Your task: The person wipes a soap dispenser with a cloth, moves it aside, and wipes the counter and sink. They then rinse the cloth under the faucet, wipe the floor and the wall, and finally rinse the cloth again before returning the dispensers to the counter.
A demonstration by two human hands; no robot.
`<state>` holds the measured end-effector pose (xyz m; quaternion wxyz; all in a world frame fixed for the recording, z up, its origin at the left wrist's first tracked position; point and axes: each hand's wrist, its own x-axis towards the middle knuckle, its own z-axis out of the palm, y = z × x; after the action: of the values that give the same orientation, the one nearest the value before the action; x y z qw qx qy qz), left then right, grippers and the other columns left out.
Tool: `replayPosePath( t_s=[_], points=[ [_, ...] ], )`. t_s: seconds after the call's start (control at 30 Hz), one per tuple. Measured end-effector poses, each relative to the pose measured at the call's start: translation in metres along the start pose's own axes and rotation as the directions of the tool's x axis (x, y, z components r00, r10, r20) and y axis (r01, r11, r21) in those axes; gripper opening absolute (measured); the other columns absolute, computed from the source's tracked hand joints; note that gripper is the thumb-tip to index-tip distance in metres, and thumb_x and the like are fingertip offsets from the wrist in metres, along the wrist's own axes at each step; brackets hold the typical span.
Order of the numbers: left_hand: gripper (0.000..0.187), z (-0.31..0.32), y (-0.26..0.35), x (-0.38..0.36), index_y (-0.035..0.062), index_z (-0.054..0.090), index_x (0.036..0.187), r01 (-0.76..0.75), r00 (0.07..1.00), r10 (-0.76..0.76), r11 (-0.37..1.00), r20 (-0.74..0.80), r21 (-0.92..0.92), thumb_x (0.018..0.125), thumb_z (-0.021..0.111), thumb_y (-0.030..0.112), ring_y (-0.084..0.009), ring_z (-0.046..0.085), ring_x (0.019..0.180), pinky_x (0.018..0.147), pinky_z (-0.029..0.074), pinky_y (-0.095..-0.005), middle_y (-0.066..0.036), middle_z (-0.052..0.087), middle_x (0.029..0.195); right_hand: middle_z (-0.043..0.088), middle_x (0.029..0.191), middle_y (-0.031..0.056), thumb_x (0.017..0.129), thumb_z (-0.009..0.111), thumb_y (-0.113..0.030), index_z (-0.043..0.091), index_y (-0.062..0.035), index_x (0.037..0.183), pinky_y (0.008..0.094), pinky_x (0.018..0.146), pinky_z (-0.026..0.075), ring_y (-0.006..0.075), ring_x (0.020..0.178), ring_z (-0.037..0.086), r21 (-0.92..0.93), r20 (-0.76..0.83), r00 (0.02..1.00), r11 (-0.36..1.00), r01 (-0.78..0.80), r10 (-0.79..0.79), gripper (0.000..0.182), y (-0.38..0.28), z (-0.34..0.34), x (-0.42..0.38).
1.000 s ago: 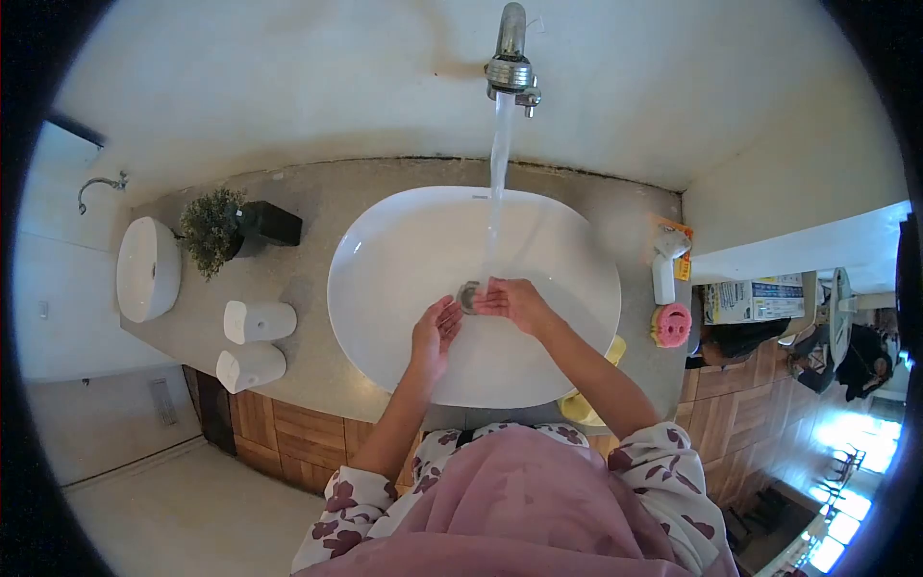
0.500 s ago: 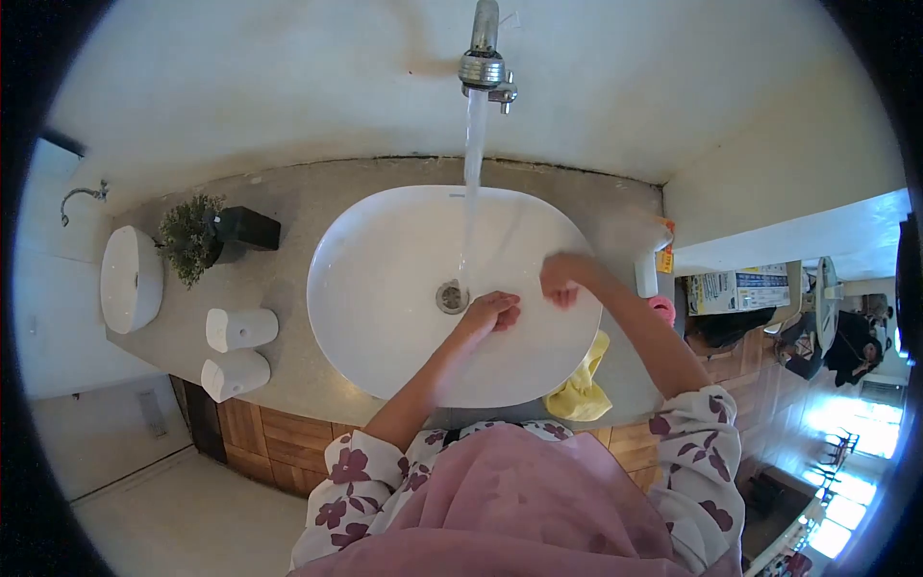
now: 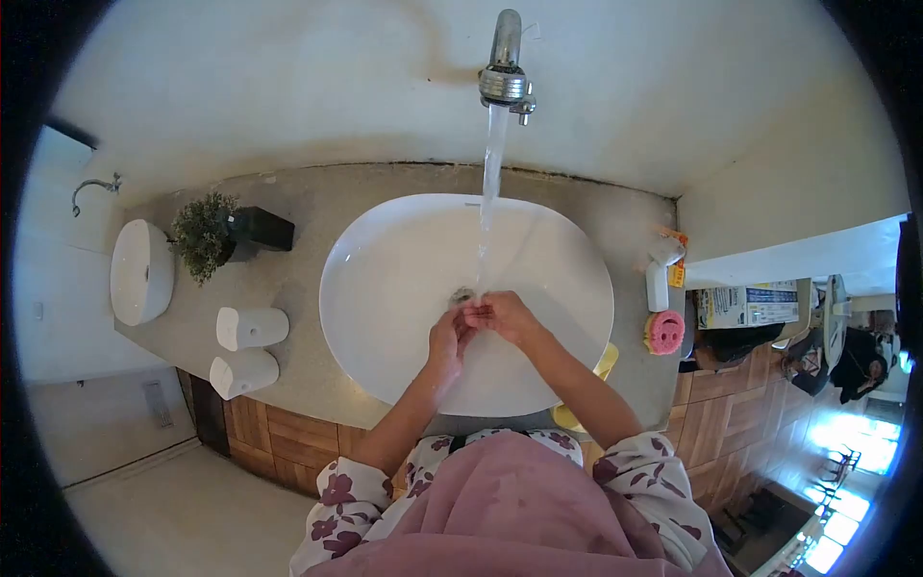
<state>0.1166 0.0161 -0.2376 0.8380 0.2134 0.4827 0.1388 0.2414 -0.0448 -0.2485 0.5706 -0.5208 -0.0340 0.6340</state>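
Water runs from the metal faucet (image 3: 503, 87) into a white oval sink (image 3: 380, 260). Over the bowl, close to the drain (image 3: 462, 294), my two hands meet at the foot of the stream. My left hand (image 3: 448, 338) is cupped, its fingers loosely bent and apart from its palm. From the right, my right hand (image 3: 505, 315) reaches across so that its bent fingers touch the left fingers. No object shows in either hand. A yellow cloth (image 3: 567, 417) hangs by the sink's front right rim, partly hidden by my right forearm.
On the counter (image 3: 317, 183) to the right are a pink sponge (image 3: 664, 332) and a white bottle (image 3: 657, 287). To the left stand two white containers (image 3: 252, 328), a potted plant (image 3: 204, 236) and a second basin (image 3: 142, 272). People (image 3: 860, 370) appear far off at right.
My right hand has moved left and inward from the sink's right side to join my left hand. My left hand has shifted slightly left. The view has shifted, and the pink sponge shows fully.
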Motion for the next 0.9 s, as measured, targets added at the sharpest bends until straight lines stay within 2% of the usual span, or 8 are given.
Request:
replayPosePath(
  t_s=[0.13, 0.2, 0.33, 0.4, 0.5, 0.6, 0.83, 0.9],
  points=[
    [0.027, 0.019, 0.009, 0.020, 0.0082, 0.058, 0.089, -0.119, 0.988, 0.130, 0.985, 0.086, -0.127, 0.095, 0.039, 0.026, -0.0131, 0.057, 0.078, 0.073, 0.047, -0.0265, -0.005, 0.060, 0.083, 0.062, 0.097, 0.0164, 0.086, 0.051, -0.005, 0.058, 0.0084, 0.098, 0.0317, 0.078, 0.055, 0.0235, 0.087, 0.062, 0.257, -0.086, 0.990, 0.958, 0.129, -0.111, 0.020, 0.013, 0.016, 0.018],
    [0.029, 0.020, 0.008, 0.043, 0.0085, 0.059, 0.087, -0.136, 0.974, 0.171, 0.966, 0.149, -0.221, 0.095, 0.038, 0.028, -0.0118, 0.056, 0.078, 0.071, 0.045, -0.0249, -0.004, 0.060, 0.082, 0.061, 0.096, 0.0139, 0.086, 0.048, -0.003, 0.058, 0.0073, 0.098, 0.0303, 0.081, 0.053, 0.0228, 0.087, 0.062, -0.596, 0.040, 0.773, 0.606, 0.527, -0.633, 0.019, 0.023, 0.012, 0.035],
    [0.029, 0.022, 0.001, 0.070, 0.0080, 0.055, 0.083, -0.192, 0.945, 0.270, 0.915, 0.185, -0.354, 0.096, 0.037, 0.026, -0.0131, 0.056, 0.078, 0.074, 0.045, -0.0252, -0.005, 0.060, 0.083, 0.063, 0.088, 0.0149, 0.087, 0.054, -0.025, 0.061, -0.0002, 0.095, 0.0384, 0.073, 0.048, 0.0249, 0.082, 0.063, -0.542, -0.201, 0.688, 0.664, 0.516, -0.698, 0.027, 0.016, 0.029, 0.035],
    [0.029, 0.014, -0.005, 0.069, 0.0074, 0.055, 0.082, -0.231, 0.952, 0.280, 0.922, 0.122, -0.311, 0.096, 0.037, 0.025, -0.0134, 0.056, 0.078, 0.075, 0.045, -0.0254, -0.005, 0.060, 0.084, 0.060, 0.098, 0.0125, 0.086, 0.051, -0.010, 0.057, 0.0048, 0.103, 0.0320, 0.086, 0.048, 0.0218, 0.086, 0.059, 0.586, -0.303, 0.937, 0.741, 0.328, -0.175, 0.023, 0.018, 0.028, 0.035],
    [0.025, -0.013, -0.012, 0.065, 0.0043, 0.058, 0.092, -0.380, 0.877, 0.439, 0.883, 0.197, -0.275, 0.096, 0.039, 0.019, -0.0133, 0.056, 0.087, 0.079, 0.045, -0.0246, -0.007, 0.061, 0.093, 0.058, 0.103, 0.0126, 0.087, 0.053, -0.013, 0.053, 0.0054, 0.106, 0.0339, 0.089, 0.047, 0.0229, 0.092, 0.057, -0.252, -0.263, 0.802, 0.841, 0.479, -0.536, 0.027, 0.042, 0.027, 0.038],
    [0.024, -0.016, 0.011, 0.034, 0.0019, 0.056, 0.111, -0.478, 0.837, 0.432, 0.876, -0.336, -0.064, 0.094, 0.043, 0.012, -0.0151, 0.056, 0.094, 0.084, 0.043, -0.0265, -0.005, 0.060, 0.103, 0.057, 0.108, 0.0138, 0.087, 0.054, -0.014, 0.049, 0.0065, 0.115, 0.0355, 0.091, 0.046, 0.0231, 0.101, 0.054, 0.341, -0.206, 0.956, 0.900, 0.271, -0.210, 0.034, 0.023, 0.050, 0.006],
    [0.050, -0.030, 0.034, 0.050, 0.0007, 0.036, 0.135, -0.357, 0.488, 0.796, -0.194, 0.360, 0.914, 0.090, 0.050, 0.018, -0.0343, 0.028, 0.132, 0.107, 0.023, -0.0444, -0.022, 0.030, 0.142, 0.058, 0.113, 0.0169, 0.086, 0.057, -0.012, 0.051, 0.0071, 0.119, 0.0376, 0.083, 0.050, 0.0267, 0.100, 0.059, 0.105, -0.012, 0.998, 0.992, 0.069, -0.068, 0.038, 0.031, -0.025, -0.029],
    [0.055, -0.013, 0.029, 0.045, 0.0014, 0.032, 0.138, -0.235, 0.486, 0.759, -0.363, 0.433, 0.901, 0.090, 0.051, 0.022, -0.0369, 0.021, 0.135, 0.108, 0.020, -0.0479, -0.024, 0.023, 0.145, 0.065, 0.100, 0.0139, 0.084, 0.060, -0.015, 0.061, 0.0017, 0.108, 0.0360, 0.077, 0.052, 0.0248, 0.089, 0.064, -0.590, -0.008, 0.998, 0.806, 0.040, -0.056, 0.029, 0.011, -0.050, -0.037]
  ],
)
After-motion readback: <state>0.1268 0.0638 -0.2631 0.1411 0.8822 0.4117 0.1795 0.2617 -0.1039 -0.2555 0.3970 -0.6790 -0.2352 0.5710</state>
